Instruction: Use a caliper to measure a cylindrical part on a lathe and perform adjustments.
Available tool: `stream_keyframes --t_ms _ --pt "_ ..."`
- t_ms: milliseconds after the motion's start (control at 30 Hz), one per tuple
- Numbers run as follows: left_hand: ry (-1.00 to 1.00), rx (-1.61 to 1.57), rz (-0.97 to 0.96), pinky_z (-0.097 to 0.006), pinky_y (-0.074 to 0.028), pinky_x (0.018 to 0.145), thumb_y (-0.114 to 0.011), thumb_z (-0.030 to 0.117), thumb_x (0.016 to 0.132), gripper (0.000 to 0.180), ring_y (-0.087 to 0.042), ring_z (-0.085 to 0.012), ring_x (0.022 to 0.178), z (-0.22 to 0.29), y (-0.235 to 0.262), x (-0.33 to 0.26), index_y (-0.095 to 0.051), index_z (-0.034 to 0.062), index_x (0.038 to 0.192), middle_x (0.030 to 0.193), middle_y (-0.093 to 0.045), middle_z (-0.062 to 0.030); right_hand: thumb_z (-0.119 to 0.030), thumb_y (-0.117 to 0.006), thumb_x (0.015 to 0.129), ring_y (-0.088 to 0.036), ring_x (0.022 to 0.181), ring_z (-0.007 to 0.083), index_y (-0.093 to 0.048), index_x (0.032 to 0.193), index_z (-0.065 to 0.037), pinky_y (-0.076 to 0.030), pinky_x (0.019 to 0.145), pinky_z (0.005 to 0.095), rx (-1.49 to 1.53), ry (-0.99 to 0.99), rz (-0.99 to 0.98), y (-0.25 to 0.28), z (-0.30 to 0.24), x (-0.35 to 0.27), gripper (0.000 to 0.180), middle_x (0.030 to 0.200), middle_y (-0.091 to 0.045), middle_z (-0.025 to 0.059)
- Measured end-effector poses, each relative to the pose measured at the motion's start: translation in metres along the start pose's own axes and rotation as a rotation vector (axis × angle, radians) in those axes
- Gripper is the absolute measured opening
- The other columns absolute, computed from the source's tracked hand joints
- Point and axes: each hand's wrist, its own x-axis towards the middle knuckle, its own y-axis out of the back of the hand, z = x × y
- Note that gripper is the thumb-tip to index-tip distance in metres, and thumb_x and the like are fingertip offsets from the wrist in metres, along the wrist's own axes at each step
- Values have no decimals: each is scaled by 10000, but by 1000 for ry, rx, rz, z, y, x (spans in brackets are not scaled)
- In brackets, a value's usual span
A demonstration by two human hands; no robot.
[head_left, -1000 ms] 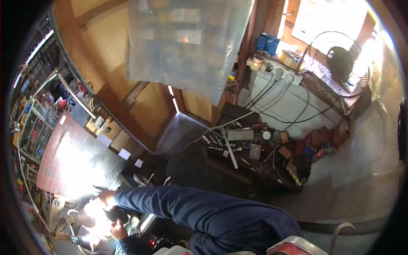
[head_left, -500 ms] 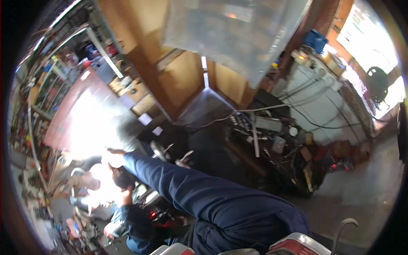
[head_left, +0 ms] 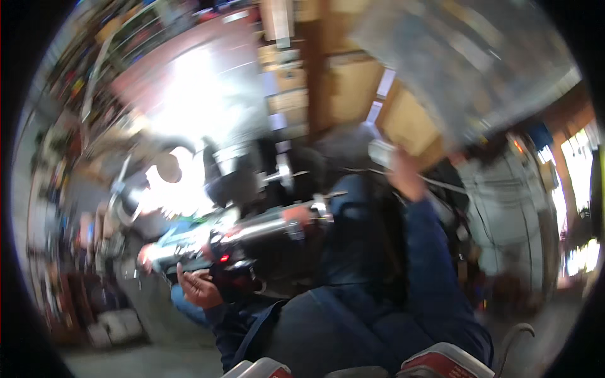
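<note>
A long silvery metal tube [head_left: 271, 228] is gripped at its near-left end by the left hand [head_left: 196, 286], fingers curled; its long axis runs left to right. A small pale object [head_left: 382, 153], blurred, is clasped by the raised right hand [head_left: 406, 179] farther right.

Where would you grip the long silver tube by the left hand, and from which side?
Probably mid-length on the silver tube, coming from below and in front: it lies roughly level, and its near end is crowded by the left hand and a dark device. The picture is motion-blurred, so finer detail cannot be told.
</note>
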Motion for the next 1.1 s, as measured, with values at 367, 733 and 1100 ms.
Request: stream_keyframes --t_ms 367,733,1100 --pt "-306 297 328 -404 -479 932 -509 78 898 296 -555 -374 1146 -62 56 85 -569 -54 1156 1235 -569 -234 -486 -476 929 -525 1116 446 -513 1223 70 -412 955 467 -790 -784 332 24 187 -192 630 1204 -540 318" --pt "-164 45 -184 -411 -426 954 -607 199 888 235 -574 -355 1065 -144 30 165 -661 3 1005 1109 -649 -150 -445 -598 876 -507 1176 381 -296 1424 22 -280 1091 434 20 -22 68 -123 -105 -91 781 1306 -499 236" --pt "-394 168 -110 -332 -505 826 -575 104 895 160 -601 -261 1013 -138 24 177 -641 30 1020 1066 -653 -125 -259 -634 799 -617 998 281 -635 1059 -42 -418 923 428 -572 582 242 -185 -115 -46 339 1049 -666 102"
